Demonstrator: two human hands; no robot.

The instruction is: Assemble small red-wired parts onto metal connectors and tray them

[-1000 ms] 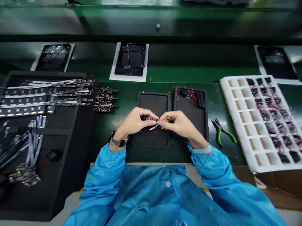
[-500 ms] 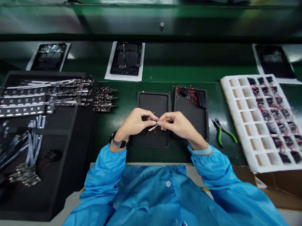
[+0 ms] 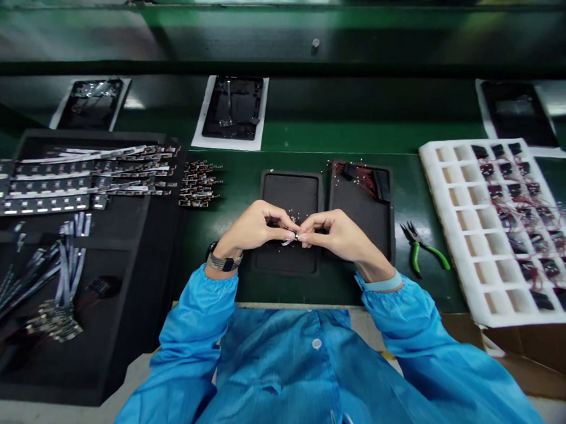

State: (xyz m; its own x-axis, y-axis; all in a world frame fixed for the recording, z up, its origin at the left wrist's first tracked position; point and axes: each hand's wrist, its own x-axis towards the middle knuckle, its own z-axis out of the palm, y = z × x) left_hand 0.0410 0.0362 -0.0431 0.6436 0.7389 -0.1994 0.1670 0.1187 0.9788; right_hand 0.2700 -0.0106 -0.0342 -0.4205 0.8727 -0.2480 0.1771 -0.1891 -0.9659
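Note:
Over the left black tray (image 3: 291, 183), my left hand (image 3: 253, 229) pinches a small flex cable (image 3: 287, 242), whose pale strip sticks out below the fingers. My right hand (image 3: 333, 231) is closed too, thumb and forefinger pressed together at the cable's end; whatever sits in that pinch is too small to make out. The fingertips of both hands almost touch. Behind and beneath them, thin wires with white tips (image 3: 292, 215) lie on the tray, partly covered by the hands.
Right of my hands, another black tray (image 3: 358, 218) holds black modules with red wires (image 3: 380, 186). Green-handled pliers (image 3: 423, 249) lie beside a white compartment tray (image 3: 471, 229). Flex cables (image 3: 66, 178) fill a black bin at left, near a stacked bunch (image 3: 198, 184). Tablet housings (image 3: 234, 108) stand behind.
Both hands stay over the tray. The fingertips have drawn slightly closer, and less of the pale strip shows. The whole view has shifted a little.

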